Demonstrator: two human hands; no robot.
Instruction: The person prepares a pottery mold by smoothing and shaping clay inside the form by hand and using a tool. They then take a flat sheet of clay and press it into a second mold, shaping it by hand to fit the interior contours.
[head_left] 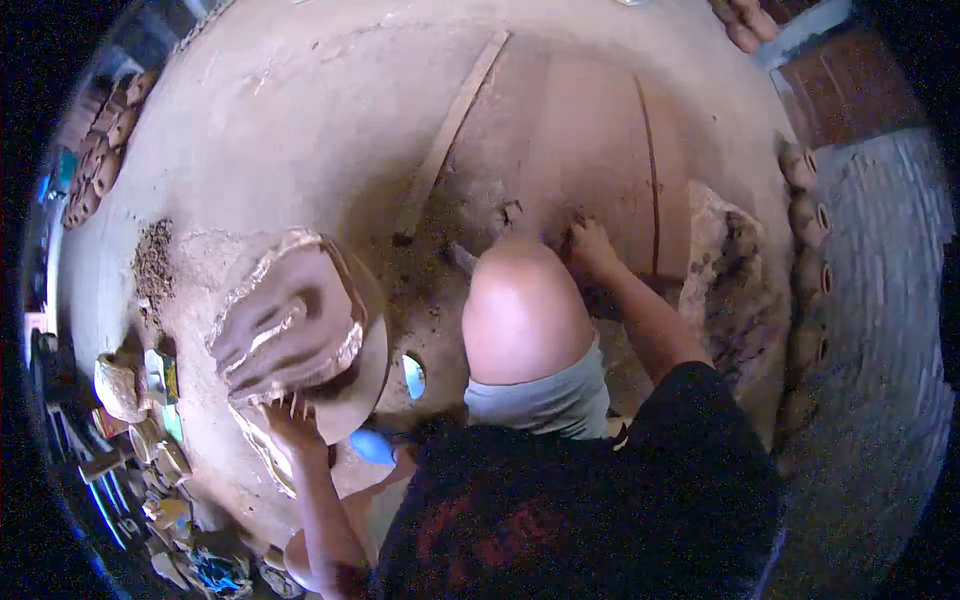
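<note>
My left hand (293,425) has its fingers apart against the near edge of a large grey-brown clay mass (290,320), which has an uneven surface and pale, ragged edges. Under the clay, part of a flat round disc (375,370) shows. Beyond my raised knee, my right hand (592,246) is low on the floor with its fingers curled. What is in those fingers, if anything, is too small to tell. A small dark lump (511,211) lies to the left of this hand.
A long wooden strip (455,130) and a thin dark strip (650,180) lie ahead. Round clay pots (808,220) line the right side; more pots (108,170) stand far left. A rounded blue object (372,446) is beside my foot. Clay crumbs (153,265) are heaped at left.
</note>
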